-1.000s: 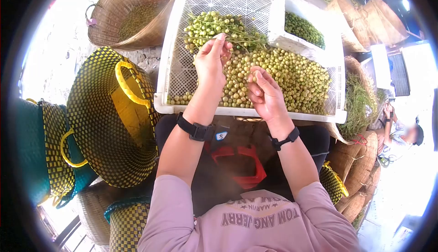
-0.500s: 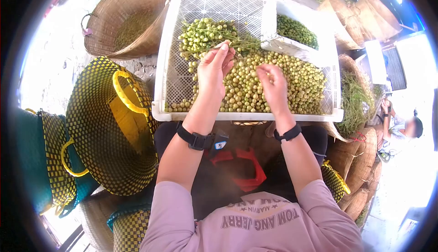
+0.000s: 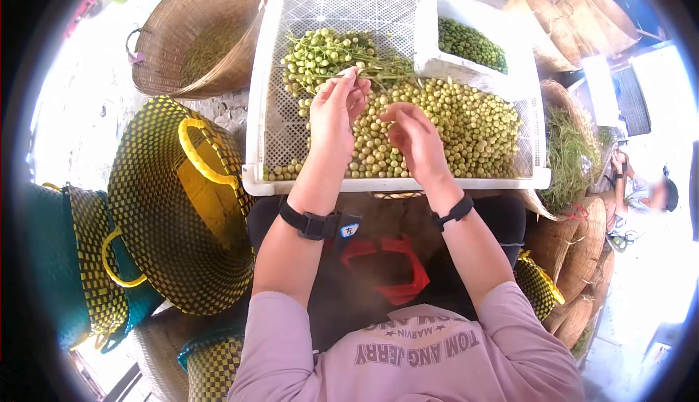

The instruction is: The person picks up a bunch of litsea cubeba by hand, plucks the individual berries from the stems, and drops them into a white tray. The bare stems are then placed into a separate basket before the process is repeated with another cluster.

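Observation:
My left hand point(image 3: 336, 111) is closed, thumb and fingertips pinched on a thin green stem at the edge of a bunch of round green berries point(image 3: 320, 51). The berries still hang on their stalks there. Beside it, my right hand point(image 3: 419, 143) hovers low over a heap of loose yellow-green berries point(image 3: 466, 129), fingers loosely bent and apart. Nothing shows in that hand, though its palm side is partly hidden. Both hands are over a white perforated plastic tray point(image 3: 328, 183) in front of me. A white box of smaller, darker green berries point(image 3: 472, 46) stands in the tray's far right corner.
At left are a wicker basket point(image 3: 156, 56) and a black-and-yellow woven basket point(image 3: 145, 205) with yellow handles. Green stems point(image 3: 564, 154) fill a basket at right, with more wicker baskets point(image 3: 582, 256) below it. A person point(image 3: 648, 191) sits farther right.
My right hand has moved left, closer to my left hand. My left hand has shifted slightly left and stays pinched on the stem.

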Action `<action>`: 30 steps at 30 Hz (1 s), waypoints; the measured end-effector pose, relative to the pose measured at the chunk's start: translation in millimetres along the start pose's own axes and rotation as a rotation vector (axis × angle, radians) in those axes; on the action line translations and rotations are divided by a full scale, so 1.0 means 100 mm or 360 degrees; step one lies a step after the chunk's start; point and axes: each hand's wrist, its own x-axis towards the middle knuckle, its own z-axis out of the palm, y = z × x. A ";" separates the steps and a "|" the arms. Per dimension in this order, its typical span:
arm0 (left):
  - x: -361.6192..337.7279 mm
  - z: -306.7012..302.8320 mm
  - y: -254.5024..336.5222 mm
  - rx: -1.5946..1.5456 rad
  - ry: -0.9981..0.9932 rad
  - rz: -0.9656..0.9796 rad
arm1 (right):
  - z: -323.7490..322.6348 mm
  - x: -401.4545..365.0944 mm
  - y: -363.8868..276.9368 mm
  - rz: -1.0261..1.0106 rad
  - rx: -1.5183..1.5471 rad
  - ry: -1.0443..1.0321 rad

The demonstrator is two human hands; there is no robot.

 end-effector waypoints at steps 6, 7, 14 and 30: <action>-0.08 0.08 -0.03 0.0299 -0.0220 -0.0041 | 0.04 0.07 -0.16 0.0334 0.0465 -0.0141; -0.08 0.09 -0.05 0.0314 -0.0251 -0.0035 | 0.04 0.07 -0.15 0.0316 0.0467 -0.0163; -0.24 0.15 0.04 0.0407 -0.0140 0.0142 | 0.07 -0.03 -0.22 0.0418 0.0738 0.0034; -1.89 -2.26 2.17 0.2669 0.1708 0.0560 | -1.37 1.29 -0.90 -0.1390 -0.2029 0.0785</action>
